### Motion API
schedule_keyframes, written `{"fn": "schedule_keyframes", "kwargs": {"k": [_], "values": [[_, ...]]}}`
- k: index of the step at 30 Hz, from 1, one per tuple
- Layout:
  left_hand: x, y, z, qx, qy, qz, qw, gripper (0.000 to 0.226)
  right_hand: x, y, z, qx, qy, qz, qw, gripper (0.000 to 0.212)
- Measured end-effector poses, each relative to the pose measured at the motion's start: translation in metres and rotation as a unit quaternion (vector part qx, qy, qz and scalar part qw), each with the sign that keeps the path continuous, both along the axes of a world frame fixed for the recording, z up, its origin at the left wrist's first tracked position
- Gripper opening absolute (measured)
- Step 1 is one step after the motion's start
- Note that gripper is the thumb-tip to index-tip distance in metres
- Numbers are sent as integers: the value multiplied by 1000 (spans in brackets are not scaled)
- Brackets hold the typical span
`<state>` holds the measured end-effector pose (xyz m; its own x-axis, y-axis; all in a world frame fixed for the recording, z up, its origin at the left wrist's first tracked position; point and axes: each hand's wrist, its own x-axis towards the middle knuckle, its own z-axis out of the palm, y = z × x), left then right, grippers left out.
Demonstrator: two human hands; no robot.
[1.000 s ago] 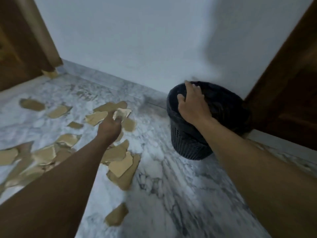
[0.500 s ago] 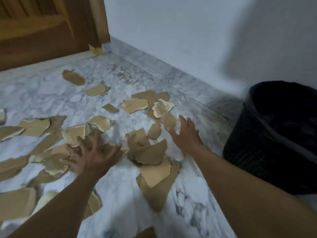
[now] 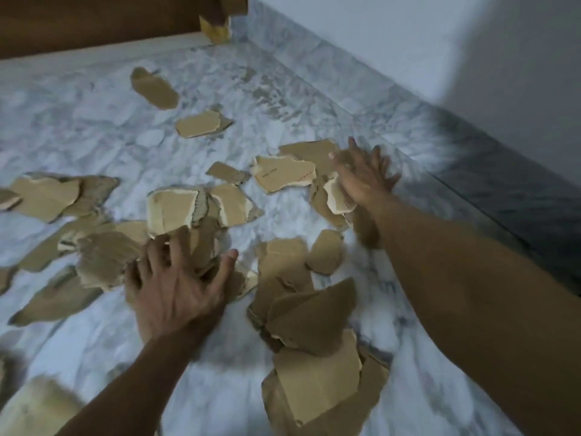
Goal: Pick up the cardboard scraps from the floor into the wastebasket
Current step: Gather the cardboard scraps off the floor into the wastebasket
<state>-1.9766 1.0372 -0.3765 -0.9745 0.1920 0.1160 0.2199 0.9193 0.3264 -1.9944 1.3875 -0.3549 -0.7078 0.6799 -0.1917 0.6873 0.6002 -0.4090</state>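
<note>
Several torn brown cardboard scraps [image 3: 284, 174] lie scattered over the white marble floor [image 3: 94, 127]. My left hand [image 3: 176, 284] is spread flat, fingers apart, pressing on a heap of scraps [image 3: 103, 262] at the centre left. My right hand [image 3: 364, 177] reaches to the far right of the spread, fingers extended, its palm against a curled pale-edged scrap [image 3: 336, 196]. A large stack of scraps [image 3: 314, 372] lies between my forearms. The wastebasket is out of view.
A grey-white wall [image 3: 408, 42] with a marble skirting [image 3: 408, 102] runs along the right. Brown wooden door [image 3: 94, 20] and frame stand at the back left, with a yellow scrap [image 3: 217, 29] at their corner. More scraps [image 3: 154, 88] lie farther back.
The view has swung left and down, and the black wastebasket has left the frame. Both hands have come lower onto the scraps; the right hand now touches a curled piece.
</note>
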Motion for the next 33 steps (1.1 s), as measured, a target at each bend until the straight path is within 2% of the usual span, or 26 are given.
{"fn": "schedule_keyframes", "kwargs": {"k": [2,4,8,11,13,14,16,17,19,21,25,28,31,33], "values": [[1,0,1,16,15,16,1000,87,-13,-10,-1,2,-46,60,997,88],[-1,0,1,-2,-19,28,999,90,-18,-28,-5,21,-57,113,992,83],[-2,-1,0,-8,-43,9,999,89,-11,-73,-16,16,-9,189,982,56],[5,-8,6,28,31,0,999,80,-5,-99,-16,-1,50,227,973,48],[-8,-17,12,46,83,31,995,81,4,-103,-10,-1,82,185,979,55],[-20,-22,15,54,69,56,995,85,11,-102,-7,7,76,131,988,63],[-45,-32,17,47,-37,77,995,93,28,-101,-4,-9,34,1,999,78],[-54,-33,13,23,-88,62,994,94,36,-107,-4,-26,12,-27,999,81],[-59,-27,4,-30,-125,11,992,89,43,-134,-6,-55,6,7,998,76],[-50,-19,-1,-21,-107,-18,994,77,40,-170,-6,-107,64,57,991,66],[-25,-13,1,70,-67,-42,994,59,34,-224,-5,-162,181,47,969,51],[-16,-11,5,205,-79,-16,975,57,38,-244,-4,-216,227,15,949,49],[-15,-16,24,383,-145,39,912,53,43,-252,-4,-199,219,2,955,50],[-15,-21,37,488,-221,69,841,43,41,-262,-1,-218,218,-4,951,52]]}}
